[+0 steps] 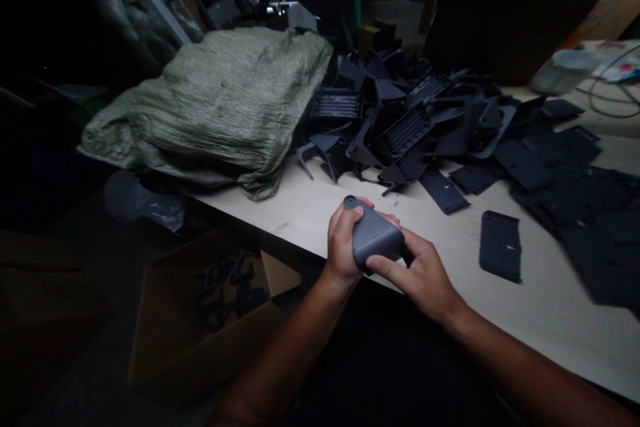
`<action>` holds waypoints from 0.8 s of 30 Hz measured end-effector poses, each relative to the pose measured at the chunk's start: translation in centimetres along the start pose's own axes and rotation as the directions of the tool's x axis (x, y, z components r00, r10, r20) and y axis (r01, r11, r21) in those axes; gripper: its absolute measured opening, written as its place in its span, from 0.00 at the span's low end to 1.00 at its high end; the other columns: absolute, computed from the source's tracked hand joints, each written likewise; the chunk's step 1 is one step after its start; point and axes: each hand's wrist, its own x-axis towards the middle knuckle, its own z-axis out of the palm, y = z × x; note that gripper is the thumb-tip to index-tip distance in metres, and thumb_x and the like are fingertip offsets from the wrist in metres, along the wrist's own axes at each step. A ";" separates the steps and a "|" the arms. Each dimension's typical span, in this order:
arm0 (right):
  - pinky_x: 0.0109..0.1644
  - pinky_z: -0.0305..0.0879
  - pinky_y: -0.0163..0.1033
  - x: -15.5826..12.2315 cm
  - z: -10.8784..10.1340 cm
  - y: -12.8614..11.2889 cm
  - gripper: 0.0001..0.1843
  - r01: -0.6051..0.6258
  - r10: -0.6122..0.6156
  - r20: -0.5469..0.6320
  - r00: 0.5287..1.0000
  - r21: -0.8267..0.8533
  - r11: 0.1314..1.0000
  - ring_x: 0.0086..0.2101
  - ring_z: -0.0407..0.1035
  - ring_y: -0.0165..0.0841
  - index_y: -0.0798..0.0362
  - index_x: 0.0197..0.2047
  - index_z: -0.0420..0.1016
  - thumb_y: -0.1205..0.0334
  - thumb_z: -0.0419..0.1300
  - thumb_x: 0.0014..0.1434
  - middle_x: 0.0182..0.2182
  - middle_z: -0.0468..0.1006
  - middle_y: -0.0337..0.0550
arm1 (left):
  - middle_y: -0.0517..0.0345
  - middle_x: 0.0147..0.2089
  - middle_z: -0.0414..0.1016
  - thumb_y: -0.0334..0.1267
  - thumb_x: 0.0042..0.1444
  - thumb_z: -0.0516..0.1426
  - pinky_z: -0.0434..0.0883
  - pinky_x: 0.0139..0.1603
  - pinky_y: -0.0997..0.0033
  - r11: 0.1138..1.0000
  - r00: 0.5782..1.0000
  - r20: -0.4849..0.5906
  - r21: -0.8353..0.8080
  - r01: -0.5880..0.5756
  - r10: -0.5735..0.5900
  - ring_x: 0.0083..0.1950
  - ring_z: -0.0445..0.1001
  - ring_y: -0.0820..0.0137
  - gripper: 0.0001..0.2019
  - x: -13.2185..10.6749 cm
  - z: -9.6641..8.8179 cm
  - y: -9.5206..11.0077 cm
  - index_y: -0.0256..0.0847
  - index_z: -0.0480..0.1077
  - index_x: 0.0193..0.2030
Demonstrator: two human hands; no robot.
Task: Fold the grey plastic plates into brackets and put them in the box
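Note:
Between my two hands is a dark grey plastic housing with rounded corners and a small round hole at its upper left end. My left hand wraps round its left side, thumb on top. Closed on the lower right edge is my right hand, its thumb pressed along the near side and its other fingers partly hidden behind the part. Both hands are just over the table's front edge. Beyond them lies a heap of dark plastic parts, some ribbed. A flat dark panel rests to the right.
A woven green sack lies on the table at left. More flat panels are piled at right. Below the front edge, an open cardboard box holds several dark parts. A clear plastic container stands at the back right near a cable.

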 end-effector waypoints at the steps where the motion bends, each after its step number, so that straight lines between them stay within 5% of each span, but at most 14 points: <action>1: 0.59 0.72 0.46 -0.1 0.2 0.0 0.30 0.015 -0.016 -0.025 1.000 -0.004 1.000 0.52 0.75 0.46 0.52 0.59 0.79 0.47 0.75 0.59 0.52 0.81 0.48 | 0.55 0.30 0.81 0.45 0.60 0.57 0.76 0.46 0.62 1.000 1.000 0.004 0.011 -0.011 0.011 0.41 0.83 0.56 0.11 -0.1 0.1 0.1 0.41 0.72 0.43; 6: 0.55 0.73 0.43 -0.4 0.9 -0.3 0.28 0.059 -0.058 -0.083 0.995 0.013 0.998 0.50 0.75 0.44 0.53 0.57 0.80 0.49 0.75 0.58 0.50 0.82 0.47 | 0.55 0.31 0.82 0.45 0.64 0.56 0.76 0.44 0.63 0.996 0.998 0.027 0.076 -0.050 0.048 0.40 0.83 0.57 0.11 -0.6 0.0 0.3 0.40 0.73 0.44; 10: 0.61 0.70 0.45 -0.1 0.4 -0.7 0.31 0.019 -0.019 -0.001 1.000 0.026 0.999 0.54 0.74 0.46 0.52 0.60 0.79 0.47 0.75 0.59 0.54 0.81 0.48 | 0.55 0.31 0.82 0.45 0.63 0.56 0.76 0.45 0.63 0.987 0.996 -0.019 0.139 -0.080 0.084 0.40 0.83 0.57 0.12 -0.5 -0.2 0.4 0.41 0.74 0.43; 16: 0.74 0.56 0.48 -0.3 -1.2 -1.3 0.28 0.023 -0.025 0.140 0.990 0.017 1.000 0.66 0.65 0.47 0.50 0.66 0.76 0.49 0.69 0.66 0.65 0.74 0.47 | 0.54 0.33 0.83 0.42 0.61 0.57 0.76 0.46 0.61 0.993 0.996 0.085 0.105 -0.045 0.036 0.44 0.83 0.55 0.09 -0.8 0.0 0.9 0.41 0.74 0.42; 24: 0.68 0.62 0.48 -0.4 -1.5 -1.4 0.21 -0.006 0.004 0.137 0.991 0.015 1.000 0.56 0.72 0.47 0.50 0.58 0.80 0.47 0.65 0.69 0.55 0.80 0.46 | 0.53 0.33 0.83 0.44 0.61 0.59 0.75 0.48 0.61 0.991 0.998 0.064 0.130 -0.027 0.019 0.43 0.82 0.55 0.09 -1.3 0.3 1.2 0.43 0.75 0.42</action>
